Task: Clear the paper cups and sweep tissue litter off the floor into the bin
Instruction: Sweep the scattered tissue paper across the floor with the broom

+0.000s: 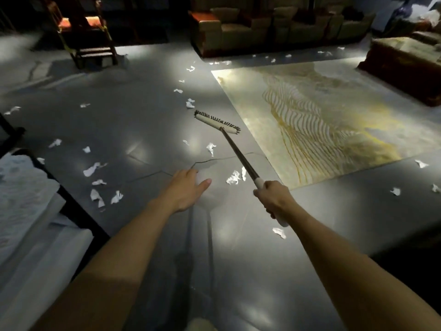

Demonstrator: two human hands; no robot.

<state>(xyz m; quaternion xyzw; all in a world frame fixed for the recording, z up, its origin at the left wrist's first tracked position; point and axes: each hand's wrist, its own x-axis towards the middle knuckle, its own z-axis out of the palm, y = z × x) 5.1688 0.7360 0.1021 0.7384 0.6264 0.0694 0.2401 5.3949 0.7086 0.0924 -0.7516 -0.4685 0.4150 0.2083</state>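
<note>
Right hand (274, 199) on broom (238, 154) beside rug (334, 115)

right hand (274, 199) grips the broom (217, 121) (left hand (186, 189) held free) over tissue-strewn floor (133, 130).

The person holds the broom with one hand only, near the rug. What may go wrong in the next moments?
1. Only the right hand grips the broom, at the handle's end; the left hand is free, so the sweep may be hard to steer.
2. The broom head is beside the rug; bristles could catch its edge.
3. Tissue pieces lie widely scattered in dim light; some may be missed.
</note>
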